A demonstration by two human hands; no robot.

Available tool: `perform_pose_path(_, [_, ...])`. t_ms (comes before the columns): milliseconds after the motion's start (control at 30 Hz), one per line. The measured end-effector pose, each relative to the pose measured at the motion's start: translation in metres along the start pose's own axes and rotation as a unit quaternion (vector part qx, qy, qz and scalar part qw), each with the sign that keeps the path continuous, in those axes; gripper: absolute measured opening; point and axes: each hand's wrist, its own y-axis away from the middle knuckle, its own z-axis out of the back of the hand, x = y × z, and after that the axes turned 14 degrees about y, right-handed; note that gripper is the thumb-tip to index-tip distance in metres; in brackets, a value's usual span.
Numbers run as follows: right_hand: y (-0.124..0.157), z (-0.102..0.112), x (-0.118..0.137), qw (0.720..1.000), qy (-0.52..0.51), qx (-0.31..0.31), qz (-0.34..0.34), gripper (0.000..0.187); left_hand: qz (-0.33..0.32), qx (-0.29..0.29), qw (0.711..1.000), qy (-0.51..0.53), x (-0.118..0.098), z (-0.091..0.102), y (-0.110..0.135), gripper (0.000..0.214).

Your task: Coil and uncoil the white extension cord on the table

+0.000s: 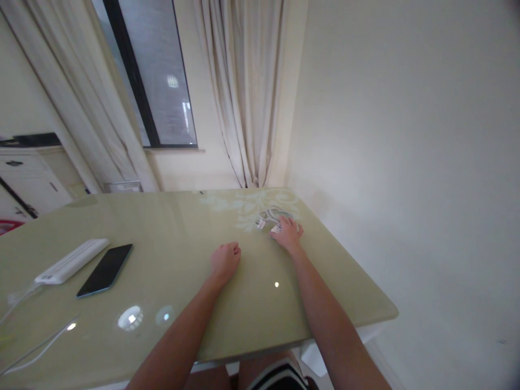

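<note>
My left hand (226, 262) rests on the glossy greenish tabletop (179, 227), curled into a loose fist with nothing visible in it. Farther forward and to the right, my right hand (287, 234) is closed over the white block end of an extension cord. Its grey-white extension cord (273, 213) lies in loose loops just beyond the fingers. A white plug (260, 223) on the cord rests to the left of that hand. Most of the block is hidden under the fingers and palm.
On the left lie a white power strip (73, 262) and a dark-screened phone (105, 270). White cables (44, 342) run along the front left. A plain wall (406, 162) borders the table's right side, with curtains (244, 97) and a window (158, 70) behind.
</note>
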Motion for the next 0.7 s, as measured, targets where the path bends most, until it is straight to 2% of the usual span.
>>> perform_pose_path(67, [0.0,0.0,0.003,1.0,0.012,-0.006,-0.004,0.084,0.002,-0.001,1.0,0.006,0.0,0.0,0.0,0.027])
perform_pose_path(133, [0.001,0.002,0.005,1.0,0.024,-0.01,-0.01,0.085,0.005,0.0,1.0,0.012,0.001,-0.001,-0.001,0.027])
perform_pose_path(267, [0.005,0.003,0.007,1.0,0.011,-0.006,-0.013,0.069,0.001,-0.006,0.999,0.033,0.002,-0.002,-0.001,0.026])
perform_pose_path(400, [0.009,-0.002,0.005,0.997,-0.07,-0.021,0.011,0.057,-0.01,-0.037,0.996,0.083,0.004,-0.003,-0.003,0.026])
perform_pose_path(500, [0.012,-0.004,0.008,0.983,-0.175,-0.042,0.019,0.042,-0.008,-0.084,0.981,0.176,0.008,-0.002,-0.009,0.033])
perform_pose_path(567, [0.014,-0.002,0.013,0.954,-0.299,-0.031,0.009,0.032,-0.009,-0.115,0.959,0.26,0.012,0.0,-0.014,0.038])
perform_pose_path(600, [0.015,0.0,0.017,0.928,-0.372,-0.017,0.006,0.029,-0.01,-0.128,0.945,0.301,0.014,0.001,-0.016,0.039])
perform_pose_path(700, [0.02,0.005,0.029,0.827,-0.561,0.034,0.012,0.028,0.001,-0.157,0.903,0.4,0.018,0.002,-0.022,0.03])
